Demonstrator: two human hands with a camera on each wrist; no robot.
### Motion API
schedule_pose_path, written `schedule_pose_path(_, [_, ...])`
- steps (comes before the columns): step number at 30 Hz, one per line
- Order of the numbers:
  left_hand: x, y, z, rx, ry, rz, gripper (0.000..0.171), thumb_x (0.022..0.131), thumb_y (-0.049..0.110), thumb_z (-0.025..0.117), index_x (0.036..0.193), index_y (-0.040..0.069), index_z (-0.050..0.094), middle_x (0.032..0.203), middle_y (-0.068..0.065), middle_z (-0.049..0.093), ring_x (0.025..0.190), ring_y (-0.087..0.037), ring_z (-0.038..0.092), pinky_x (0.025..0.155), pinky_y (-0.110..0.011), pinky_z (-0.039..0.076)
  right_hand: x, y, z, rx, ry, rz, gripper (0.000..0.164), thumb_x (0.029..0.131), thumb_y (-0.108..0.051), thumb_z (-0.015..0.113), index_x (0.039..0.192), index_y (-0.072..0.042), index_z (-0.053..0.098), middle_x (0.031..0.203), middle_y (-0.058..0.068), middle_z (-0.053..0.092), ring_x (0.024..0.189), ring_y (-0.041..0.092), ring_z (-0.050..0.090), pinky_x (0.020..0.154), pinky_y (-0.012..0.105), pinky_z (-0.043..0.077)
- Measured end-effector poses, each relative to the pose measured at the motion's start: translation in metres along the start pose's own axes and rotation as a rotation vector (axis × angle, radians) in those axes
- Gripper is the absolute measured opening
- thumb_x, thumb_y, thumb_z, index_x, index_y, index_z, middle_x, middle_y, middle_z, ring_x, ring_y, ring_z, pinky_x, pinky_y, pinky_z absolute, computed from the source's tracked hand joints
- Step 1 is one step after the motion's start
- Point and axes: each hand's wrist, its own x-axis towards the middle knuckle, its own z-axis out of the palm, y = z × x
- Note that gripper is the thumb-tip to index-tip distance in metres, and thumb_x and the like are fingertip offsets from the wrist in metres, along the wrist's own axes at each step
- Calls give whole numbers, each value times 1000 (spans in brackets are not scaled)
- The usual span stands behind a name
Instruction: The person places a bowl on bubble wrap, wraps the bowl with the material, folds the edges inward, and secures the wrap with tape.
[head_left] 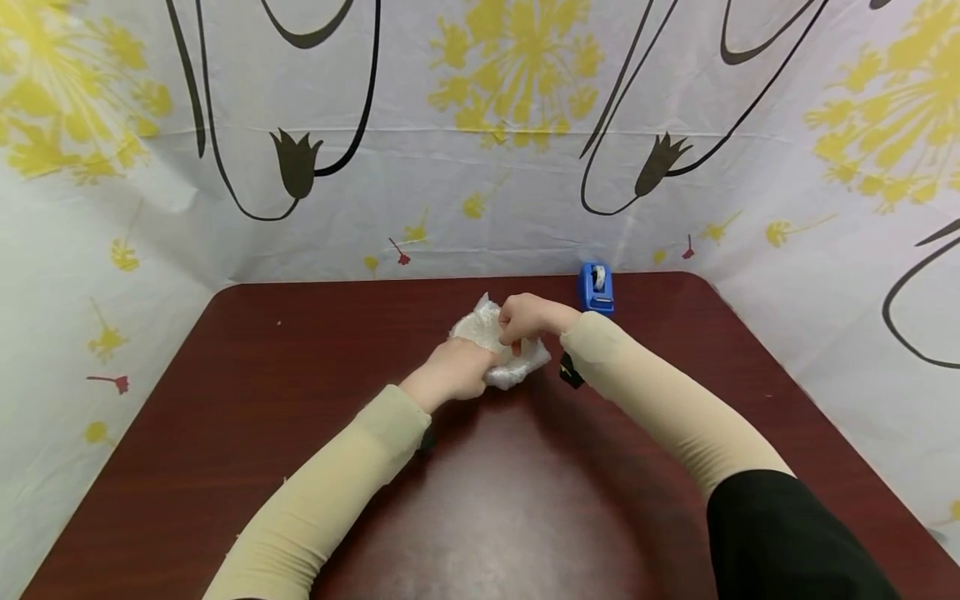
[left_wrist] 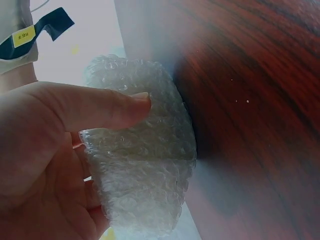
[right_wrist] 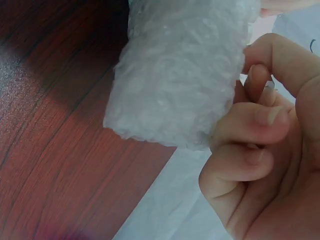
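A bundle of clear bubble wrap [head_left: 474, 327] stands at the far middle of the table, between both hands. In the left wrist view my left hand [left_wrist: 55, 135] grips the wrapped bundle [left_wrist: 142, 155], thumb flat across its side and fingers behind it. My right hand [head_left: 528, 319] reaches over the bundle from the right with bent fingers. The right wrist view shows that hand [right_wrist: 270, 135] with its curled fingertips right at the edge of the wrap [right_wrist: 175, 85]; whether they pinch the wrap or a small piece there, I cannot tell. What the wrap covers is hidden.
A blue tape dispenser [head_left: 597, 289] with a white roll stands near the back edge, just beyond my right wrist. The dark red wooden table [head_left: 187, 400] has rounded back corners. Patterned white sheeting [head_left: 480, 167] hangs behind it and on both sides.
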Motion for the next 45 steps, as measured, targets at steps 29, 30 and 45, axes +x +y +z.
schedule_pose_path(29, [8, 4, 7, 83, -44, -9, 21, 86, 21, 64, 107, 17, 65, 97, 3, 69, 103, -27, 56, 90, -41, 44, -2, -5, 2, -69, 21, 65, 26, 82, -9, 60, 57, -7, 55, 54, 4, 57, 45, 11, 39, 49, 25, 36])
schedule_pose_path(30, [9, 4, 7, 81, -52, -18, 24, 87, 22, 64, 110, 17, 64, 98, 3, 69, 106, -28, 55, 90, -42, 44, -3, -6, 0, -77, 23, 78, 25, 82, -9, 61, 57, -7, 55, 53, 3, 54, 45, 11, 39, 49, 25, 36])
schedule_pose_path(45, [16, 10, 4, 73, -74, -107, 25, 84, 25, 68, 108, 18, 67, 110, -3, 67, 108, -23, 54, 87, -44, 48, -6, -9, -2, -273, 79, 272, 22, 80, -32, 73, 75, -13, 63, 66, 0, 60, 65, 18, 54, 55, 31, 39])
